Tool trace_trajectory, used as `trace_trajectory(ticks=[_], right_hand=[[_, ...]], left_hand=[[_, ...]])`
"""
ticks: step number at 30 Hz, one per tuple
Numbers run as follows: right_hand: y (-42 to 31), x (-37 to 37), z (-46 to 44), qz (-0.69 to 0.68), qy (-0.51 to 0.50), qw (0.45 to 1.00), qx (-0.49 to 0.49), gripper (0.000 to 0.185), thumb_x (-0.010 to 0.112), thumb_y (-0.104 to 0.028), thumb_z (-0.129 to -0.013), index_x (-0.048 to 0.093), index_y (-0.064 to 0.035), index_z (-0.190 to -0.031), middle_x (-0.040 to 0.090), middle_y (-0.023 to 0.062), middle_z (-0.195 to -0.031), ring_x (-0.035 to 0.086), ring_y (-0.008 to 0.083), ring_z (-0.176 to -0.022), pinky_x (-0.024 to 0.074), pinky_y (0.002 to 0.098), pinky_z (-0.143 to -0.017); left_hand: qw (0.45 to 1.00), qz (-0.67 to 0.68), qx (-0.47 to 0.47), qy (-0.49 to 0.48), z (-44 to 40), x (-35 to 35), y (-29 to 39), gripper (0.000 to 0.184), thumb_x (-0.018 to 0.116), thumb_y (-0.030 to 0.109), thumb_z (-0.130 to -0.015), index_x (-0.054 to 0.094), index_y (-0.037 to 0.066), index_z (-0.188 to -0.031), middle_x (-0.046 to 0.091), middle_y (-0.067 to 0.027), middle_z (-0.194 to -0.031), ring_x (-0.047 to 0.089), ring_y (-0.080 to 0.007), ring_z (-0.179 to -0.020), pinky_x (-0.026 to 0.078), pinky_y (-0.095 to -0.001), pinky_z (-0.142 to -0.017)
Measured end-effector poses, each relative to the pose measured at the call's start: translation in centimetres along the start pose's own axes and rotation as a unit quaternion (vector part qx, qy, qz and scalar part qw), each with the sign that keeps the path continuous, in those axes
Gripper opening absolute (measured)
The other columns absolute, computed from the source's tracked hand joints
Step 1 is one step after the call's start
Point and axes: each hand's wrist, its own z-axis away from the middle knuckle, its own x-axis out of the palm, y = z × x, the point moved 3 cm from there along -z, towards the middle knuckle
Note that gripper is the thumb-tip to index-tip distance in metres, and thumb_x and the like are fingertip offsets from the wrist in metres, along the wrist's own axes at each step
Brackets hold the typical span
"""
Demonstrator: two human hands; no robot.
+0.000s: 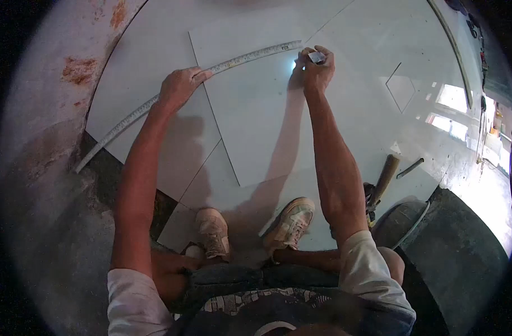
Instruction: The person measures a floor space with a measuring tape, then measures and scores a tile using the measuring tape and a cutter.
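Note:
A long straightedge with markings (256, 55), curved by the lens, lies across large pale tiles (250, 123). My left hand (180, 88) rests on its middle, thumb and fingers pressed together at its edge. Near its right end, my right hand (318, 68) is closed around a small metallic object (316, 57), whose exact kind I cannot make out. A bright spot of light shows on the tile beside that hand. One loose tile lies over the others, under the straightedge.
My two shoes (292, 224) stand on the tiles. A hammer-like tool with a wooden handle (386, 176) and a short dark rod (410, 168) lie at the right. A long thin strip (455, 50) curves at the upper right. The stained wall (48, 73) is at the left.

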Motion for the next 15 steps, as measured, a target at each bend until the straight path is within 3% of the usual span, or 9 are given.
trace_trajectory(ticks=[2,6,8,11,15], right_hand=[[3.8,1.1,-2.0,-0.030,0.008,0.999,0.011,0.039,0.082,-0.016,-0.078,0.066,-0.0094,-0.112,0.073,0.0101,-0.103,0.070,0.0269,-0.099,0.0554,0.0405,-0.088],[2.7,1.4,-2.1,-0.005,0.034,0.999,0.012,0.041,0.084,-0.020,-0.076,0.066,-0.0096,-0.112,0.072,0.0113,-0.106,0.070,0.0286,-0.100,0.0544,0.0413,-0.090],[1.9,1.7,-2.1,-0.023,0.031,0.998,0.055,0.040,0.084,-0.018,-0.077,0.066,-0.0096,-0.112,0.072,0.0116,-0.107,0.069,0.0292,-0.101,0.0542,0.0419,-0.090],[2.0,1.3,-2.1,0.049,0.040,0.998,0.003,0.041,0.086,-0.018,-0.076,0.066,-0.0097,-0.111,0.072,0.0117,-0.108,0.069,0.0297,-0.102,0.0541,0.0421,-0.090],[1.1,0.7,-1.3,0.069,0.044,0.996,0.022,0.043,0.088,-0.018,-0.075,0.066,-0.0099,-0.112,0.072,0.0122,-0.108,0.069,0.0309,-0.103,0.0537,0.0432,-0.090]], left_hand=[[1.000,0.004,0.003,-0.011,0.5,-0.7,0.7,0.056,0.052,0.058,-0.100,0.073,0.006,-0.107,0.072,-0.0201,-0.093,0.068,-0.0380,-0.090,0.051,-0.0485,-0.084],[1.000,0.001,0.025,-0.007,0.3,-0.8,0.7,0.055,0.049,0.055,-0.102,0.071,0.005,-0.102,0.070,-0.0209,-0.091,0.068,-0.0390,-0.089,0.050,-0.0502,-0.084],[0.999,-0.023,0.015,-0.022,0.2,-0.5,0.5,0.055,0.048,0.056,-0.102,0.069,0.005,-0.104,0.070,-0.0208,-0.094,0.067,-0.0397,-0.091,0.050,-0.0511,-0.084],[0.999,-0.037,0.026,0.015,0.0,0.6,0.2,0.058,0.046,0.057,-0.103,0.067,0.004,-0.108,0.070,-0.0216,-0.099,0.067,-0.0409,-0.095,0.050,-0.0520,-0.086],[0.999,-0.035,0.027,0.026,0.1,0.8,0.4,0.064,0.044,0.061,-0.103,0.064,0.000,-0.111,0.069,-0.0242,-0.104,0.066,-0.0425,-0.099,0.049,-0.0531,-0.089]])
